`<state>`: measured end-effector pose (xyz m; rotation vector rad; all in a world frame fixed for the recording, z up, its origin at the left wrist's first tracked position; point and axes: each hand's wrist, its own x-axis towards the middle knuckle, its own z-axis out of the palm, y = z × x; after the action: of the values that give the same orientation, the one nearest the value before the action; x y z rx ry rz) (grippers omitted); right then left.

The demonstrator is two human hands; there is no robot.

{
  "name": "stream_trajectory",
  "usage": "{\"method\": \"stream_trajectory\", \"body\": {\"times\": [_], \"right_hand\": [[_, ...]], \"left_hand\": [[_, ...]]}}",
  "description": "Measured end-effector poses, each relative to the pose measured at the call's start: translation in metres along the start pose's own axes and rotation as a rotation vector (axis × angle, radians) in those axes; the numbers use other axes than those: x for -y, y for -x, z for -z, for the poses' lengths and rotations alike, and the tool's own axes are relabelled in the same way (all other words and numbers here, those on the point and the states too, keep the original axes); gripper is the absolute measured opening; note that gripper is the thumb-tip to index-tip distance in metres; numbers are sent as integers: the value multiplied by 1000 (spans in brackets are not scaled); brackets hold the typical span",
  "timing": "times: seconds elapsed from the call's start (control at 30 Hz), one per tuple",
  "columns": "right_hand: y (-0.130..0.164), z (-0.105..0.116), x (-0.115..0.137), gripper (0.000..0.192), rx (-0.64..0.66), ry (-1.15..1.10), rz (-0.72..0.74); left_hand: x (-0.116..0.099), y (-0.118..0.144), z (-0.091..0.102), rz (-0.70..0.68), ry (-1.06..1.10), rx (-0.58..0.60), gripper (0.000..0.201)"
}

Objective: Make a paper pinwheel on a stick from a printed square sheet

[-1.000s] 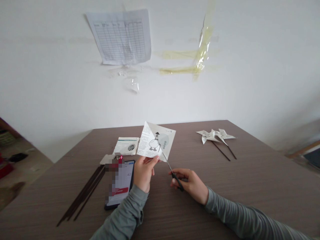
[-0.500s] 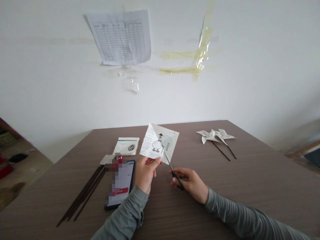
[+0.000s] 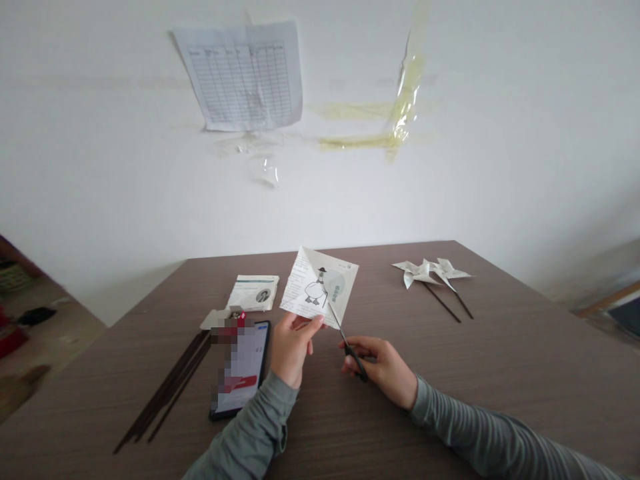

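left hand (image 3: pixel 289 347) pinches printed paper square (image 3: pixel 320 288) upright, steadying it; right hand (image 3: pixel 383 363) grips scissors (image 3: pixel 346 343), blades in lower edge.

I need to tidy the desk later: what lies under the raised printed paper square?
Under the printed paper square, the brown table shows bare, except the scissors blades. What lies directly behind the sheet is hidden.

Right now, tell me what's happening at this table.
A person is cutting a printed paper square with scissors. The left hand pinches the paper's lower edge and holds it up off the table; the right hand works the scissors, whose blades reach into the sheet from its lower edge. Beside the left hand lie a phone, a bundle of dark sticks and a small booklet. Two paper pinwheels lie further right.
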<state>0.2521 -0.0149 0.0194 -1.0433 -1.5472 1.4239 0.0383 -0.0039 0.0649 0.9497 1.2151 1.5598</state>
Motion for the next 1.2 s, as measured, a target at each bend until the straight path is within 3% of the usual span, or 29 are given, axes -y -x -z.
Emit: {"method": "stream_trajectory", "body": {"times": [0.57,0.9,1.2], "right_hand": [[1,0,1,73,-3,63,51],[1,-1,7,76,-16,77,62],[1,-3,9,79,-18,27,40]], "left_hand": [[2,-3,1,-34,-7,-26,45],[13,-4,7,-39,-56,42,44],[7,1,2,-14,-46,23,48]]}}
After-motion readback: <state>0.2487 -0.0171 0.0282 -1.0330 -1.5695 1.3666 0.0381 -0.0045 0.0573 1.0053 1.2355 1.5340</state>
